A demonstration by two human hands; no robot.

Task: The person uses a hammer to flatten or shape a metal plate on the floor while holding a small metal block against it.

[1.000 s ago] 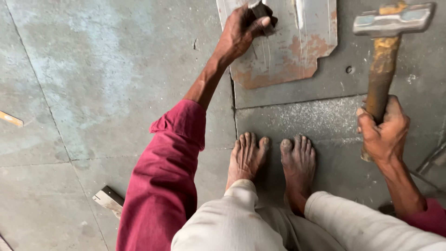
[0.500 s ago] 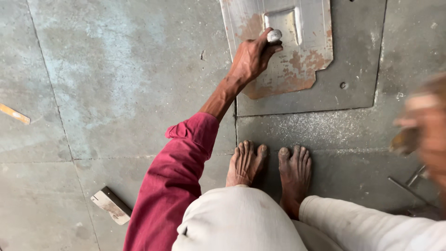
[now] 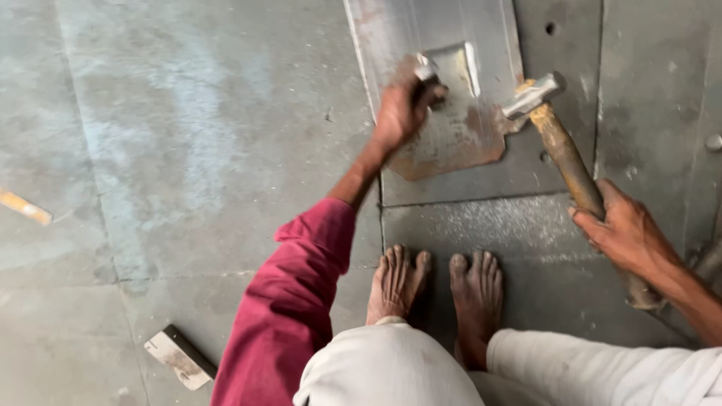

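A rusty metal plate (image 3: 444,45) with a raised rectangular flap lies on the grey floor ahead of my bare feet (image 3: 440,289). My left hand (image 3: 398,113) is closed around a short metal chisel (image 3: 426,71), whose tip rests on the plate. My right hand (image 3: 628,233) grips the wooden handle of a hammer (image 3: 560,146). Its steel head hangs low, just right of the chisel and over the plate's right edge.
The floor is made of large grey steel sheets with seams and small holes (image 3: 551,28). A small flat metal block (image 3: 179,357) lies at the lower left. A yellowish strip (image 3: 24,207) sits at the left edge.
The hammer has swung down from a raised, blurred position to just beside the chisel. The view has shifted so the plate and left hand sit lower in the picture.
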